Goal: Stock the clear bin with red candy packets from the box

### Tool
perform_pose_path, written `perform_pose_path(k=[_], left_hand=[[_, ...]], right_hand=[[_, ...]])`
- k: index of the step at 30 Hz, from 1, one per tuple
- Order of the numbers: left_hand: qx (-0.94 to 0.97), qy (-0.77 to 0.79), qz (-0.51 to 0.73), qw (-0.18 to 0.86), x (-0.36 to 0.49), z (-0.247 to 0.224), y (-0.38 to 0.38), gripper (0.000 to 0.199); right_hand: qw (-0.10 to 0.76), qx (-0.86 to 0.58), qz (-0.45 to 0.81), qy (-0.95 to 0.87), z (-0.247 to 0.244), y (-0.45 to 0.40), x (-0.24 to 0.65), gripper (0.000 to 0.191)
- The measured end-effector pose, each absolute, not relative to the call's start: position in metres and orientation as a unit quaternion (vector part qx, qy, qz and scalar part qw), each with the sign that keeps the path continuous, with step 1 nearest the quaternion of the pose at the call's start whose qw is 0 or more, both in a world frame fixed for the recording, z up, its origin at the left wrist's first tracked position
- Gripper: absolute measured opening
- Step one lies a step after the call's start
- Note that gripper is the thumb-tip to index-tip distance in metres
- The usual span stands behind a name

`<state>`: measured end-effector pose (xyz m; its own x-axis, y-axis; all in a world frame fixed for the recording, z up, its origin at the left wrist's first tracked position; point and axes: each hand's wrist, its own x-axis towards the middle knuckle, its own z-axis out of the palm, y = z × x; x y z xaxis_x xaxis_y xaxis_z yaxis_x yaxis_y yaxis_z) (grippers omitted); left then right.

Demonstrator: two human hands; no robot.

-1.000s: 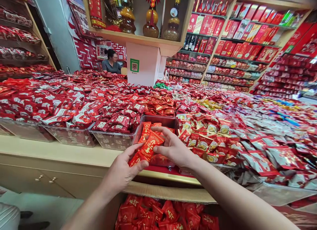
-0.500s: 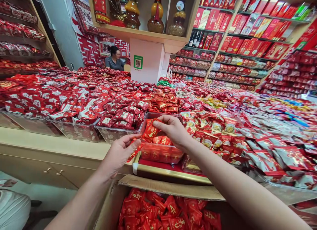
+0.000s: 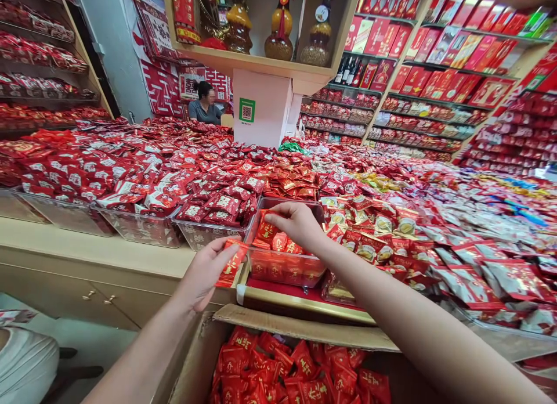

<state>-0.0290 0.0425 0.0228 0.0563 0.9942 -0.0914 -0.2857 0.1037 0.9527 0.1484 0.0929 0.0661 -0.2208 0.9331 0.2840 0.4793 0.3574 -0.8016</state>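
Shelves (image 3: pixel 395 74) rise behind the bench (image 3: pixel 143 247); left hand (image 3: pixel 203 271) pinches a red packet (image 3: pixel 231 266), right hand (image 3: pixel 300 221) a second packet (image 3: pixel 264 230): probably light, slick, best held by an end.

Grey wall (image 3: pixel 108 50) — wd shelving (image 3: pixel 399 68) R, pale flr (image 3: pixel 98 337).

Gold-lettered red packet (image 3: pixel 230 270) held tilted just outside the clear bin (image 3: pixel 289 256), at its 8 o'clock. Second packet (image 3: pixel 263 231), also red, pinched at top, bin's 10 o'clock.
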Motion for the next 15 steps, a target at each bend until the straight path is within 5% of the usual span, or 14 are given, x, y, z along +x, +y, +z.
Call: perform_pose_path(k=[9,15], left_hand=[[0.333,0.442,0.567,0.61,-0.048,0.018,0.042,0.015],[0.323,0.424,0.586,0.61,-0.052,0.019,0.049,0.015]], right_hand=[[0.207,-0.482,0.242,-0.817,0.042,0.108,0.134,0.016],[0.164,-0.468,0.263,-0.827,0.032,0.112,0.133,0.022]])
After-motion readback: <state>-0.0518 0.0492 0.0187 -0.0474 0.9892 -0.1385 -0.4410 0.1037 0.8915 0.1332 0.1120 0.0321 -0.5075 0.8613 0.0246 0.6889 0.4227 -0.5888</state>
